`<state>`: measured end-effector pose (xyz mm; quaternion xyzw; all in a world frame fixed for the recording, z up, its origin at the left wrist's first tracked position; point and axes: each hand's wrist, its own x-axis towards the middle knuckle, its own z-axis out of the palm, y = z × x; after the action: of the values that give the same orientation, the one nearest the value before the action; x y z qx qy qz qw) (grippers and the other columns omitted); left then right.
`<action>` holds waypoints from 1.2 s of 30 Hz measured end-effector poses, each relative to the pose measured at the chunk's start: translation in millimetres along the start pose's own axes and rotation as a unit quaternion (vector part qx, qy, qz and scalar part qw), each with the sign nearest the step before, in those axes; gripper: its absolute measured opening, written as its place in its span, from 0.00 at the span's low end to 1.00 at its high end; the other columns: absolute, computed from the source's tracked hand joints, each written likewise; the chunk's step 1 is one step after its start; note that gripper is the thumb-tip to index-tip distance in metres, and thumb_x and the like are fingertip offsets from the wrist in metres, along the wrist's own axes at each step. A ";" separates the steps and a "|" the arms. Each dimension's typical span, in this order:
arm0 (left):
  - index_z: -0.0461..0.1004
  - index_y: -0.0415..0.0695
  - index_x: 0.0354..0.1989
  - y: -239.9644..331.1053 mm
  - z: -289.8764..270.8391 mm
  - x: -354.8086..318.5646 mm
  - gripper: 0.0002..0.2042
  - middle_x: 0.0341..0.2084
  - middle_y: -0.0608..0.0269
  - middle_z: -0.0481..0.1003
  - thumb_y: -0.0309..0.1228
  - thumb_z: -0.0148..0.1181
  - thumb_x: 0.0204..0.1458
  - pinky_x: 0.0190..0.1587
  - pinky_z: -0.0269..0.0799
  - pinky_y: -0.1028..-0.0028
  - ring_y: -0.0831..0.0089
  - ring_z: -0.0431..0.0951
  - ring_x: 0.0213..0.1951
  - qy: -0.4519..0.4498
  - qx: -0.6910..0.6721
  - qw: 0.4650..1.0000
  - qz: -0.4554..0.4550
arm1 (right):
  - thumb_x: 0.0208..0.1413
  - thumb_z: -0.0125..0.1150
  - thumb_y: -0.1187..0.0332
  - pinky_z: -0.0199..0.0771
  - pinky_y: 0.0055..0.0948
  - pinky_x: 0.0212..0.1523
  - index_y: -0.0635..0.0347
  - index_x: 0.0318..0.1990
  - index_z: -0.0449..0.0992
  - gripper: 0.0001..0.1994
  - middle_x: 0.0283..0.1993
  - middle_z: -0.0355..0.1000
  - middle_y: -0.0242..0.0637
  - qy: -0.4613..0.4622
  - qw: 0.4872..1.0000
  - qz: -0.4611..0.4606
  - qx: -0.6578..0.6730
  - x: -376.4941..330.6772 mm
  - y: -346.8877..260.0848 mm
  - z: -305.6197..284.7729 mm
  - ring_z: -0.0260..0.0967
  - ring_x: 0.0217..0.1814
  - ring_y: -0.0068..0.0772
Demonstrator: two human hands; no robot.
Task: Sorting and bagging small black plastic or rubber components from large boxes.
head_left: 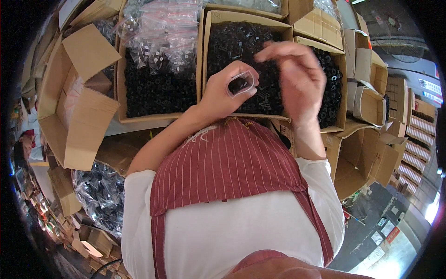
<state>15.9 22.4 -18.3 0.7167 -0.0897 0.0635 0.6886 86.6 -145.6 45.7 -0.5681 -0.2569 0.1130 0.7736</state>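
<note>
The left hand (222, 88) is curled closed around a clear plastic pouch (241, 84), its open mouth facing right, above the near side of the middle box (241, 17) of small black parts. The right hand (301, 81), blurred, is bent over that box's right side; whether its fingers grip anything, I cannot tell. Left of the middle box lie clear bags (162, 32) with reddish strips; far right and nearer the wearer, a red-and-white card (393, 235) bears print too small to read.

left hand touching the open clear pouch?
Touching. The head view shows the left hand curled round the pouch, its open mouth showing between thumb and forefinger.
</note>
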 end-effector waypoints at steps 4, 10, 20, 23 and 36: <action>0.72 0.40 0.45 -3.1 -8.0 -1.4 0.12 0.39 0.65 0.74 0.20 0.63 0.53 0.51 0.71 0.73 0.76 0.76 0.45 -0.010 -0.068 0.997 -0.042 | 0.61 0.58 0.73 0.71 0.28 0.52 0.62 0.48 0.78 0.10 0.46 0.76 0.40 0.176 0.868 -0.120 -0.448 15.3 20.1 -108.8 0.73 0.47 0.31; 0.72 0.40 0.45 -4.7 -2.6 2.3 0.11 0.38 0.65 0.73 0.19 0.62 0.53 0.50 0.70 0.73 0.74 0.77 0.45 -0.009 -0.119 0.990 -0.081 | 0.63 0.53 0.49 0.64 0.58 0.60 0.45 0.63 0.70 0.23 0.69 0.58 0.45 0.046 0.589 0.132 -0.796 -35.6 115.1 -212.4 0.58 0.65 0.60; 0.73 0.41 0.42 -11.0 -3.9 -0.2 0.08 0.36 0.65 0.74 0.20 0.61 0.55 0.47 0.70 0.76 0.75 0.77 0.42 -0.022 -0.149 0.980 -0.131 | 0.59 0.60 0.62 0.74 0.46 0.48 0.55 0.54 0.71 0.18 0.49 0.72 0.48 -0.040 0.736 0.183 -0.651 -57.1 78.0 -184.9 0.71 0.49 0.57; 0.73 0.41 0.43 -11.0 -6.2 -1.9 0.09 0.35 0.65 0.74 0.21 0.62 0.54 0.47 0.70 0.76 0.75 0.77 0.42 -0.005 -0.126 0.985 -0.121 | 0.58 0.64 0.53 0.75 0.38 0.35 0.58 0.48 0.77 0.19 0.36 0.78 0.47 0.104 0.770 0.161 -0.609 -59.3 62.8 -173.3 0.77 0.35 0.44; 0.74 0.42 0.44 -12.0 1.9 6.1 0.08 0.36 0.64 0.76 0.23 0.61 0.55 0.49 0.70 0.75 0.74 0.77 0.43 0.016 -0.086 0.979 -0.183 | 0.68 0.51 0.60 0.71 0.28 0.32 0.72 0.52 0.74 0.20 0.41 0.74 0.45 0.369 0.796 0.183 0.444 -109.6 50.8 -225.3 0.67 0.34 0.32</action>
<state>24.4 20.7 -28.8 0.6579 0.0492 -0.0601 0.7491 118.6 -364.9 -81.6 -0.1971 0.2354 0.1354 0.9420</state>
